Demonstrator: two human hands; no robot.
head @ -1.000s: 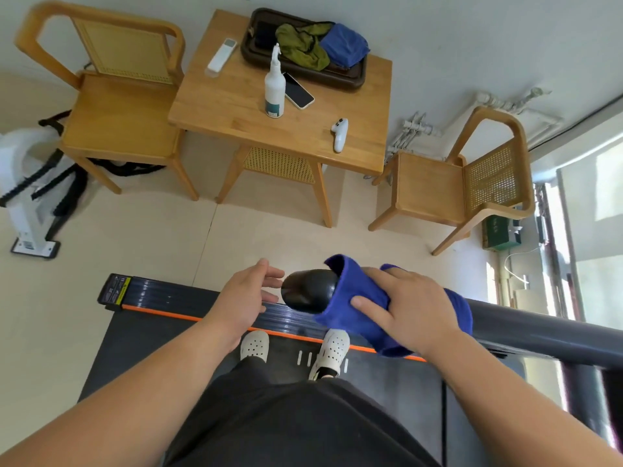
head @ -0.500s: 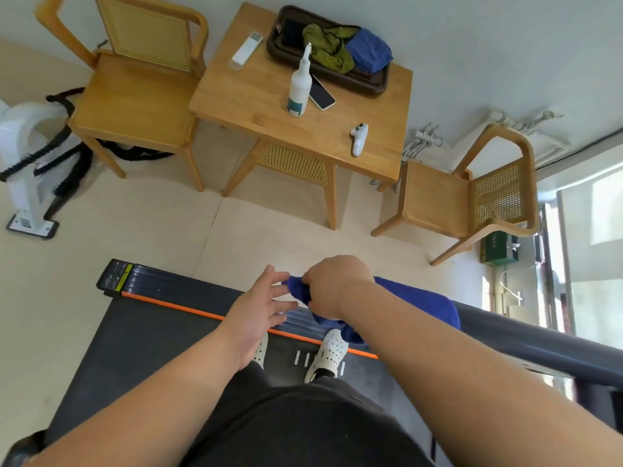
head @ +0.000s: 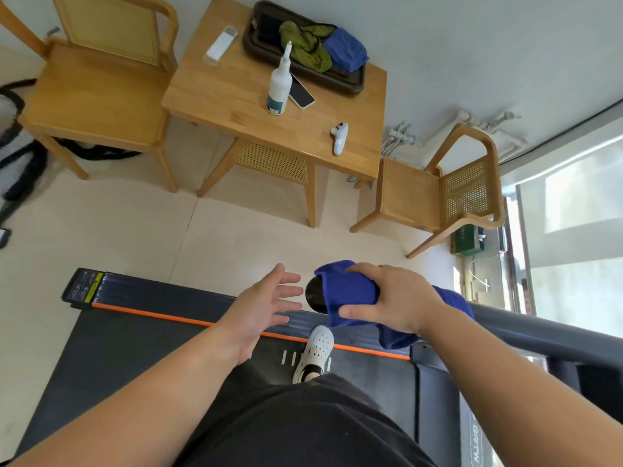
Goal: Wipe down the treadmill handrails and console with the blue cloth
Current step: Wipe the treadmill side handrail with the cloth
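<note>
The right hand (head: 394, 299) is clamped over the blue cloth (head: 350, 293), which is wrapped around the end of the dark treadmill handrail (head: 539, 328); the fingers curl over the top and the thumb presses the near side, and only the rounded black tip of the rail (head: 313, 294) shows beyond the cloth. A loose fold of the cloth hangs below the wrist. The left hand (head: 261, 306) is spread wide and holds nothing, its fingertips just beside the rail tip, apart from it. Below both hands lies the treadmill deck (head: 135, 335) with its orange edge stripe, where one white perforated shoe (head: 317, 348) stands beneath the cloth. Well beyond the hands stands a wooden bench (head: 236, 96) carrying a white spray bottle (head: 279, 87), a phone (head: 301, 93) touching the bottle's base, a white controller (head: 338, 138), a white remote (head: 221, 45) and a dark tray (head: 344, 83) with green and blue cloths in it. A wooden chair (head: 97, 89) flanks the bench on the left-hand side, another (head: 438, 197) on the right-hand side.
</note>
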